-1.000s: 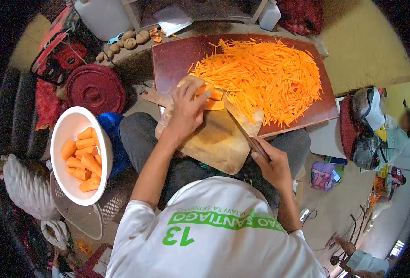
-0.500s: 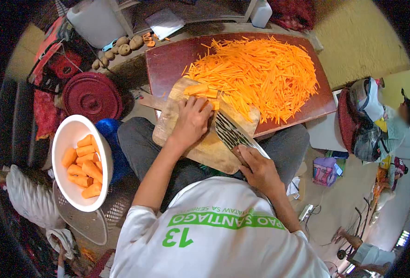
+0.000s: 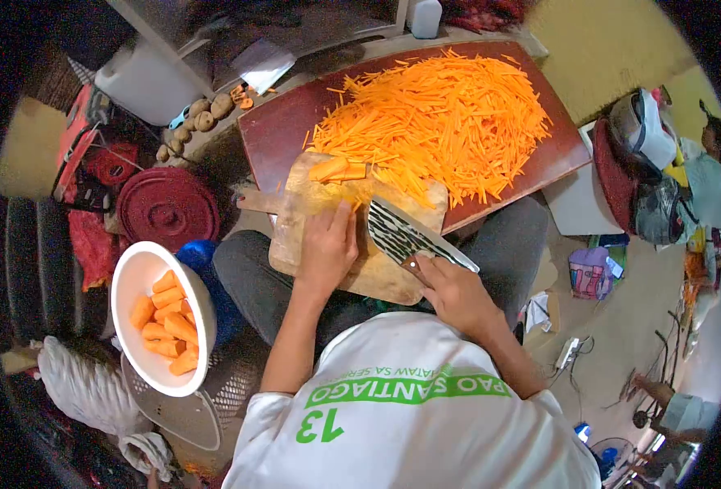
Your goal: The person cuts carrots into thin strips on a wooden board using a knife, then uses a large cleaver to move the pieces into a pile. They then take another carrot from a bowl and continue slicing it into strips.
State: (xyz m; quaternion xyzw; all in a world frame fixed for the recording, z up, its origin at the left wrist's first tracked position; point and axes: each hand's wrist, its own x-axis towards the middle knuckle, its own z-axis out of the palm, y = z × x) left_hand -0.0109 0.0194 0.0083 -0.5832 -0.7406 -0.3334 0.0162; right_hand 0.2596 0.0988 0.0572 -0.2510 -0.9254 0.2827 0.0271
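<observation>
A wooden cutting board lies across the lap, partly over the edge of a red-brown board. My right hand is closed round the handle of a wide patterned knife, its blade above the cutting board. My left hand rests on the cutting board left of the blade, fingers bent; blur hides whether anything is under the fingertips. Carrot pieces lie at the top of the cutting board, just beyond my left fingers. A big heap of carrot strips covers much of the red-brown board.
At the left stands a white basin holding peeled carrots. Behind it are a dark red lid and several potatoes. Bags and a helmet sit at the right. Another person's leg shows at the lower right.
The view has shifted and turned slightly. My left hand has drawn back a little from the carrot pieces, and the knife blade has moved slightly away from them.
</observation>
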